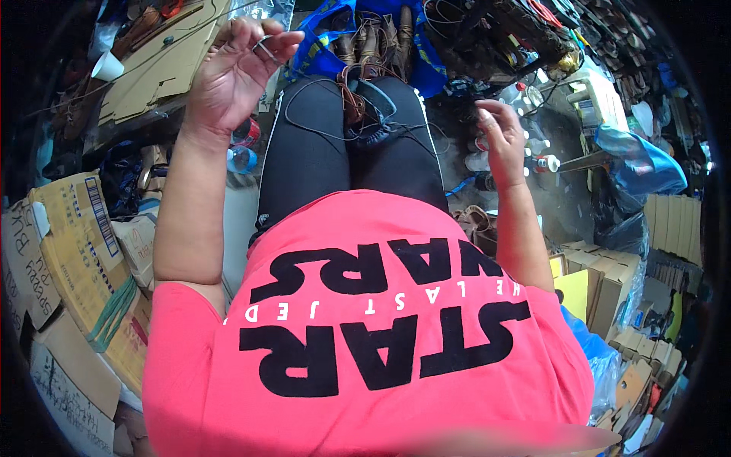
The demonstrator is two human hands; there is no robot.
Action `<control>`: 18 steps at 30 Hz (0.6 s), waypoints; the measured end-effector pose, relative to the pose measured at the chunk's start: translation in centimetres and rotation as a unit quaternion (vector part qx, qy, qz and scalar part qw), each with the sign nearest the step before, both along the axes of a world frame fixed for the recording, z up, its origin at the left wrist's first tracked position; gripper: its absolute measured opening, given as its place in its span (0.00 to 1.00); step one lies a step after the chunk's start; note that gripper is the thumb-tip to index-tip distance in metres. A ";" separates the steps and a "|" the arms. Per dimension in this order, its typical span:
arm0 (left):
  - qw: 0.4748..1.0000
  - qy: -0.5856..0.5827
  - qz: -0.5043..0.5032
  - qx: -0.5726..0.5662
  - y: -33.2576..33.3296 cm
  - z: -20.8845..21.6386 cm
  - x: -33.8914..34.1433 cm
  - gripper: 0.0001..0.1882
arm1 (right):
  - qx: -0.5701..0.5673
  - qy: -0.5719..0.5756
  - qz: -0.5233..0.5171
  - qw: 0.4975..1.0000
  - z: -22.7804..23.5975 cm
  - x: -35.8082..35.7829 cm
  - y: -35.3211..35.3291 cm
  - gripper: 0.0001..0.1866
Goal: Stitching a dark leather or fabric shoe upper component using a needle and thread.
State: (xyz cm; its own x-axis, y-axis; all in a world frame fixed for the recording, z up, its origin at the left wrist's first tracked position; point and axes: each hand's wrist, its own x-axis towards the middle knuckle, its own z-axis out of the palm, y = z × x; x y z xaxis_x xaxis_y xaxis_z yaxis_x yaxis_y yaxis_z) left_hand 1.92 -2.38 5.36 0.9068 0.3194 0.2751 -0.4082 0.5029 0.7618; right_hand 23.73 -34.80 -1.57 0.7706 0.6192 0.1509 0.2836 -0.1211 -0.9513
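My left hand point(247, 65) is raised at the upper left with its fingers curled and closed. A thin pale strip point(264, 48) crosses its fingers; I cannot make out what it is. My right hand point(502, 141) is lifted beside my right knee, thumb and fingertips drawn together, and what is between them, if anything, is too small to see. Between my thighs sits a brown and dark shoe point(353, 105), with loose dark cord point(304, 131) looped over it and across my legs. Neither hand touches the shoe.
Beyond my knees stands a blue bag point(311, 55) with brown shoe-shaped pieces point(369, 46) in it. Flat cardboard point(164, 72) and a white cup point(107, 67) lie at the upper left. Cardboard boxes point(84, 244) crowd my left; several bottles point(537, 146) stand on the floor at right.
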 end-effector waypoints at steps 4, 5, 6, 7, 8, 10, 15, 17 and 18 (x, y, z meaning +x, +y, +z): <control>0.997 -0.002 -0.040 -0.069 -1.4 -0.2 0.1 0.13 | -0.032 -0.130 -0.025 0.991 -0.3 -1.4 -0.6 0.06; 0.997 -0.001 -0.043 -0.069 -1.3 -0.3 0.2 0.13 | -0.092 -0.195 0.032 0.976 0.0 -2.2 0.0 0.05; 0.996 -0.008 -0.062 -0.066 -1.1 -0.4 0.2 0.13 | -0.090 -0.220 0.055 0.970 -0.5 -2.9 0.8 0.05; 0.995 -0.015 -0.079 -0.063 -0.9 -0.4 0.3 0.14 | -0.113 -0.208 0.084 0.968 -1.0 -3.2 1.4 0.06; 0.995 -0.015 -0.080 -0.062 -1.0 -0.2 0.3 0.14 | -0.120 -0.200 0.085 0.969 -1.6 -3.4 2.1 0.07; 0.998 0.021 -0.050 -0.043 -1.6 0.4 0.1 0.14 | -0.134 -0.213 0.085 0.964 -2.1 -3.5 3.1 0.08; 0.999 0.044 -0.006 -0.017 -2.2 0.6 -0.4 0.13 | -0.166 -0.271 0.138 0.938 -2.1 -2.3 3.4 0.09; 0.999 0.048 0.000 -0.018 -2.2 0.4 -0.6 0.13 | -0.193 -0.273 0.137 0.932 -1.1 -2.3 3.4 0.10; 0.999 0.048 -0.001 -0.009 -2.1 0.4 -0.7 0.13 | -0.219 -0.215 0.147 0.941 -0.4 -2.4 3.3 0.08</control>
State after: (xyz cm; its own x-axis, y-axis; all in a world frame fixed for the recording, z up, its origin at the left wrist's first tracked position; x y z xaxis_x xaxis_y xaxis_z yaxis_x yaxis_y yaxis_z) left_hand 1.26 -4.44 5.71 0.9293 0.3221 0.1806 -0.3325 0.5171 0.7887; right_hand 21.31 -31.53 -1.96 0.4832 0.8708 0.0907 0.7124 -0.3309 -0.6189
